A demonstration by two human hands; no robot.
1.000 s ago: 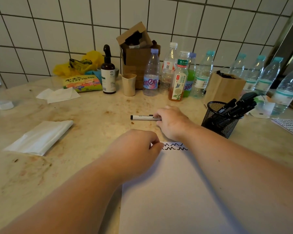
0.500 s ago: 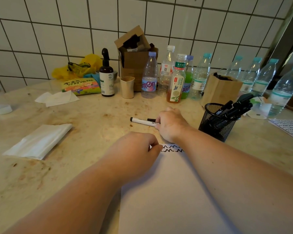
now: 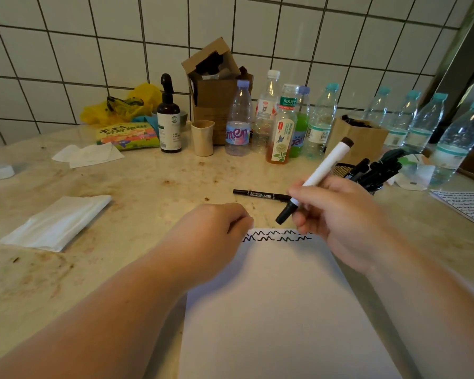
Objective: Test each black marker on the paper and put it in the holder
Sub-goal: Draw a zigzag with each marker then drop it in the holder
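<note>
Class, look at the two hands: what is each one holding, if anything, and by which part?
The right hand holds a white-barrelled marker low on its barrel, just above the black cap. The left hand rests curled on the paper at its top corner, holding nothing visible.

Single head-worn wide-angle view, aimed forward and down. Close over both forearms and paper; counter mid-frame; tiled wall behind.

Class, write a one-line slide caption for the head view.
Right hand holds a capped white marker above the scribbled paper.
</note>
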